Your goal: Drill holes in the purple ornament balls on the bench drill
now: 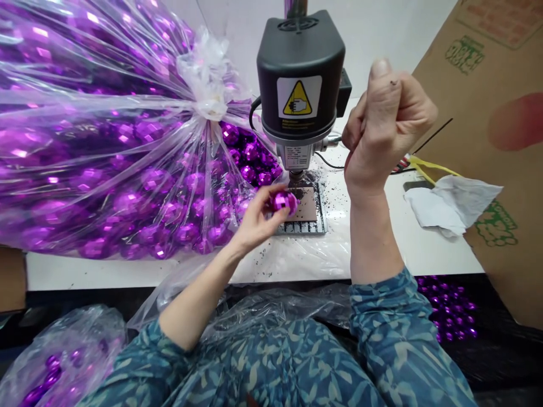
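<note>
My left hand (258,217) pinches a shiny purple faceted ball (283,202) between thumb and fingers. The ball is just over the left part of a flat board on the metal base plate (303,228) of a small bench drill press (301,73). The press's lower tip is just above the ball, slightly to its right. My right hand (388,121) is raised in a fist to the right of the press head. Whatever its curled fingers may grip is hidden from view.
A large tied clear bag (127,186) of purple balls fills the left of the white table (106,271). Dark shavings lie around the base. White paper (449,203) and a cardboard box (500,113) stand at right. More purple balls (449,308) lie below the table edge.
</note>
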`<action>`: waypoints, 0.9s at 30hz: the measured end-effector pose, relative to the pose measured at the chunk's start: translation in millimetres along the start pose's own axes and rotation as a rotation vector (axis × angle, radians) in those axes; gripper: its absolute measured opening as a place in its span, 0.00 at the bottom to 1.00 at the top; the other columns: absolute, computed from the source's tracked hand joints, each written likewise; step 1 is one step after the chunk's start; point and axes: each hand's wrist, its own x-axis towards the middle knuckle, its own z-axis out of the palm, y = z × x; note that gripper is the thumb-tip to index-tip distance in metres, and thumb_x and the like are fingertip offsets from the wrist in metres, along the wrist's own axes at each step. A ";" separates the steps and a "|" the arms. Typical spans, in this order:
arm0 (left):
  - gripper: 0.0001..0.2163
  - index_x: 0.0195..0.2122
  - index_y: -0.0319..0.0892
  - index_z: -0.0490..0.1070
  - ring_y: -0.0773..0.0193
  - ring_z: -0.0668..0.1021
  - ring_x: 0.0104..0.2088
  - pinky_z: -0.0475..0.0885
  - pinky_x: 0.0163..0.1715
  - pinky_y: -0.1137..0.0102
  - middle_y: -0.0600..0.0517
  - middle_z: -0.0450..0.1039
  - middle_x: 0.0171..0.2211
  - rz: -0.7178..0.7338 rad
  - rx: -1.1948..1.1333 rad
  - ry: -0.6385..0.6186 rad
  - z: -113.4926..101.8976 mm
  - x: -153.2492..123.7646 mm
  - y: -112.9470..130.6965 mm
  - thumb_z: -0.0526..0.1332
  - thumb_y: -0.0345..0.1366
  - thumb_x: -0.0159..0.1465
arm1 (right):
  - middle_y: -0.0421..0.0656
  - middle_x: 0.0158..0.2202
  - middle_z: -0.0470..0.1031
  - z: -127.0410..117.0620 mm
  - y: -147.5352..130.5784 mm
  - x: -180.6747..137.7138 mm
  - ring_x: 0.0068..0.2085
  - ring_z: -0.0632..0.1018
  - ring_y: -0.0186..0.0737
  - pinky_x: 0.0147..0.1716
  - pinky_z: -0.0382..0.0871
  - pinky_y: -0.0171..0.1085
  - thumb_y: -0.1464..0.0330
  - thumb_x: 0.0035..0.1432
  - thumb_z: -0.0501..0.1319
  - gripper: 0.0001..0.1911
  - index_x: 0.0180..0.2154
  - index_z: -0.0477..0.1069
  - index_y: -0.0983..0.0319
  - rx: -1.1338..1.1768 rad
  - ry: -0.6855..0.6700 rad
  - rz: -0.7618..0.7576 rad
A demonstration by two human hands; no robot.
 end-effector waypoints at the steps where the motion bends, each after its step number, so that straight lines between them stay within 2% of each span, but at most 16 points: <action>1: 0.22 0.58 0.45 0.66 0.56 0.80 0.46 0.79 0.48 0.57 0.44 0.76 0.48 -0.064 -0.095 -0.049 6.5 -7.2 -2.2 0.67 0.43 0.65 | 0.32 0.12 0.50 0.3 0.0 0.2 0.14 0.51 0.26 0.16 0.47 0.38 0.38 0.56 0.54 0.33 0.19 0.46 0.56 0.033 0.006 -0.006; 3: 0.24 0.55 0.44 0.67 0.54 0.81 0.47 0.78 0.49 0.57 0.43 0.78 0.47 -0.183 -0.194 -0.044 18.4 -14.1 -15.0 0.70 0.46 0.62 | 0.32 0.12 0.50 0.8 -0.2 0.6 0.14 0.51 0.25 0.17 0.46 0.38 0.39 0.55 0.57 0.33 0.18 0.48 0.56 0.106 0.010 -0.010; 5: 0.25 0.52 0.41 0.68 0.54 0.81 0.47 0.77 0.50 0.57 0.43 0.78 0.47 -0.246 -0.187 0.053 26.3 -11.7 -33.0 0.72 0.46 0.59 | 0.32 0.12 0.50 0.9 -0.9 1.1 0.13 0.51 0.25 0.16 0.46 0.38 0.39 0.55 0.57 0.33 0.18 0.49 0.56 0.124 0.008 -0.002; 8: 0.22 0.52 0.41 0.69 0.54 0.80 0.49 0.75 0.52 0.58 0.43 0.78 0.48 -0.233 -0.097 0.158 30.7 0.4 -55.2 0.71 0.44 0.61 | 0.31 0.11 0.50 0.6 -2.1 1.7 0.13 0.51 0.24 0.16 0.45 0.37 0.36 0.54 0.54 0.35 0.18 0.47 0.56 0.065 0.011 0.011; 11: 0.20 0.54 0.41 0.70 0.53 0.79 0.51 0.73 0.55 0.58 0.44 0.78 0.50 -0.184 0.040 0.220 31.9 10.7 -66.8 0.68 0.41 0.63 | 0.31 0.11 0.51 0.0 -3.5 1.3 0.13 0.52 0.23 0.16 0.46 0.36 0.36 0.55 0.53 0.34 0.18 0.47 0.57 0.042 0.008 0.017; 14: 0.20 0.55 0.42 0.72 0.50 0.77 0.53 0.70 0.57 0.55 0.43 0.77 0.51 -0.114 0.168 0.236 33.1 16.8 -72.8 0.68 0.39 0.63 | 0.30 0.12 0.53 -0.4 -5.7 0.1 0.14 0.53 0.23 0.17 0.46 0.35 0.41 0.58 0.57 0.33 0.19 0.48 0.57 0.053 0.004 0.015; 18: 0.20 0.56 0.43 0.73 0.51 0.78 0.51 0.71 0.56 0.55 0.45 0.77 0.48 0.002 0.251 0.191 34.6 22.7 -76.8 0.68 0.38 0.63 | 0.31 0.12 0.54 -0.8 -7.7 -0.8 0.14 0.54 0.23 0.18 0.46 0.35 0.53 0.63 0.62 0.30 0.18 0.50 0.58 0.128 -0.012 0.010; 23: 0.26 0.55 0.42 0.70 0.53 0.78 0.49 0.73 0.52 0.57 0.45 0.76 0.48 -0.006 0.232 0.217 41.2 26.4 -75.8 0.73 0.37 0.56 | 0.32 0.12 0.53 -1.2 -5.9 -0.1 0.14 0.52 0.26 0.18 0.46 0.38 0.49 0.56 0.63 0.30 0.17 0.51 0.58 0.147 -0.017 -0.025; 27: 0.23 0.49 0.41 0.71 0.56 0.79 0.46 0.76 0.48 0.61 0.47 0.76 0.45 -0.028 0.184 0.265 52.1 26.9 -74.4 0.75 0.36 0.53 | 0.32 0.12 0.53 -0.8 -4.8 -0.8 0.14 0.51 0.26 0.18 0.46 0.38 0.47 0.55 0.63 0.31 0.17 0.49 0.58 0.123 -0.004 -0.035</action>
